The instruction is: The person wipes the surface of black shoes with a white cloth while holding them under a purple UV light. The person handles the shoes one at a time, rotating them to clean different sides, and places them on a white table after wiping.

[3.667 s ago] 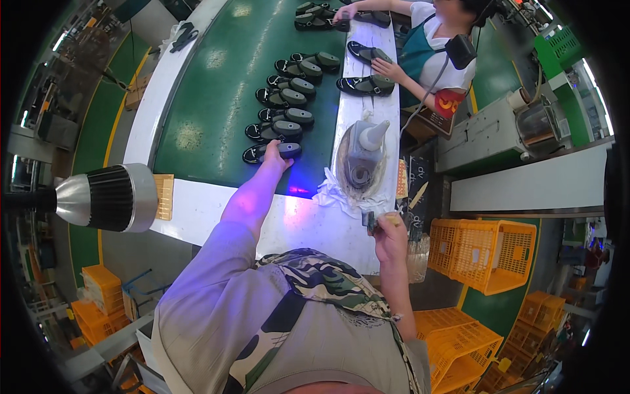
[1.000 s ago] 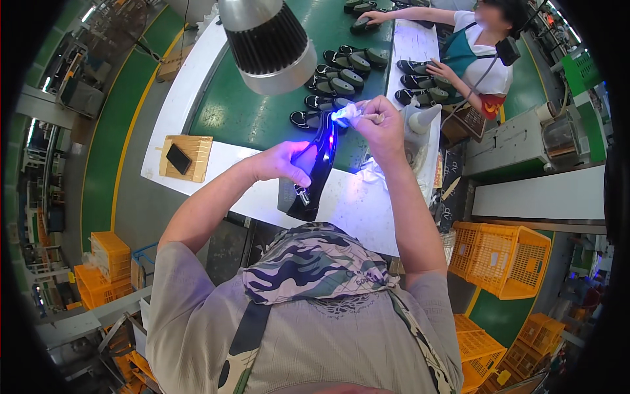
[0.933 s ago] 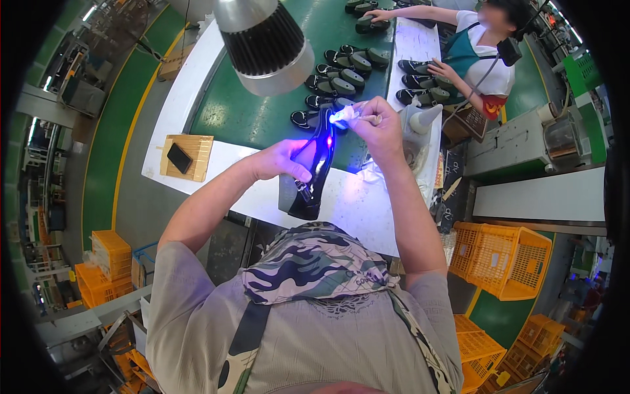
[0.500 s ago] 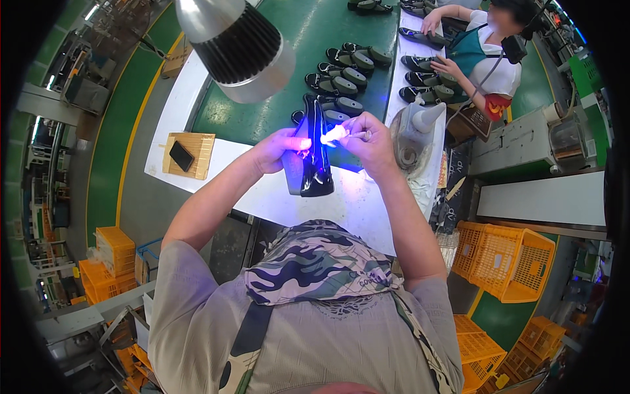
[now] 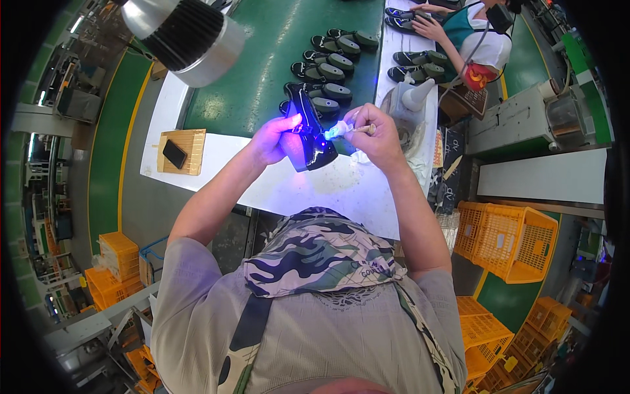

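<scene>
My left hand [image 5: 270, 140] is closed around the side of a glossy black shoe [image 5: 315, 154], holding it tilted above the near edge of the bench. Violet light falls on the shoe and on my fingers. In my right hand [image 5: 380, 141] is a small brush-like tool [image 5: 338, 130] with a whitish tip and a thin, pale handle, pinched between the fingers. Its tip is at the right side of the shoe, touching or very close; glare hides the exact contact.
A large lamp [image 5: 187, 46] hangs at upper left. Shoes [image 5: 328, 71] stand in rows on the green belt [image 5: 262, 52]. A white bottle [image 5: 420, 95] stands right of my hand, a phone [image 5: 174, 154] lies left on a wooden board. A co-worker [image 5: 482, 39] handles shoes at upper right.
The shoe has tilted, its near end swinging right. The tool's tip has moved down along its side. My view has shifted slightly, and the co-worker's hands have moved together over a shoe.
</scene>
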Demonstrator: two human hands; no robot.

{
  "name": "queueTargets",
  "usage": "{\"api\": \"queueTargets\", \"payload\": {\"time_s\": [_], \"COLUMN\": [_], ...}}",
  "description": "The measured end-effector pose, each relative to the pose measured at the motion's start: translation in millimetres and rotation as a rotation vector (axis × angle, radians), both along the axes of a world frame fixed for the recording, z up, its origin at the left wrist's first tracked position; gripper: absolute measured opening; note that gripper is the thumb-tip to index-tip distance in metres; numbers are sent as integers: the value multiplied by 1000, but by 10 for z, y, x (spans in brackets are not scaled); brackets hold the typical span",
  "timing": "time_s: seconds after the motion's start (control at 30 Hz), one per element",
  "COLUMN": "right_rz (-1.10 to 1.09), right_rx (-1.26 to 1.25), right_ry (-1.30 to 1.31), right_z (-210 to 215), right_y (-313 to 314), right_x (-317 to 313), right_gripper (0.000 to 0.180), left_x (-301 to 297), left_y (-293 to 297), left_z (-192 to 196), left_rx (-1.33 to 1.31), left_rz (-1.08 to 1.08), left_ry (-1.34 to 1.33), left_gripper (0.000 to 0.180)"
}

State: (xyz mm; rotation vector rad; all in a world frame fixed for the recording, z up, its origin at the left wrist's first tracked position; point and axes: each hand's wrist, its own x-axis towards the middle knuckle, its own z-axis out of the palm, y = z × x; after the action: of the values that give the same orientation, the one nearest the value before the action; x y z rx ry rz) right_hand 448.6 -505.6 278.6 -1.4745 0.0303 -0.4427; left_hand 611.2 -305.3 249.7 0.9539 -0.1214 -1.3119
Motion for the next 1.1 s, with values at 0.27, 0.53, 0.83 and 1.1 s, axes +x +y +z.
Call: {"api": "queueTargets", "payload": {"time_s": [0.27, 0.53, 0.83, 1.1], "right_rz": [-58, -111, -237, -115], "right_rx": [70, 469, 405, 569], "right_ry": [38, 46, 124, 216], "right_z": [-94, -168, -214, -106], "right_y": [-157, -84, -158, -122], "right_x": [-284, -254, -475, -418], "right_gripper": [20, 16, 19, 19], "left_x": [-240, -471, -780, -1099], "left_y": [-54, -141, -214, -8], "left_z": [-139, -277, -247, -168], "left_rx": [-229, -445, -358, -120], "left_rz": [147, 245, 489, 713], "left_ry": [116, 154, -234, -674], "left_gripper": [43, 52, 66, 63]}}
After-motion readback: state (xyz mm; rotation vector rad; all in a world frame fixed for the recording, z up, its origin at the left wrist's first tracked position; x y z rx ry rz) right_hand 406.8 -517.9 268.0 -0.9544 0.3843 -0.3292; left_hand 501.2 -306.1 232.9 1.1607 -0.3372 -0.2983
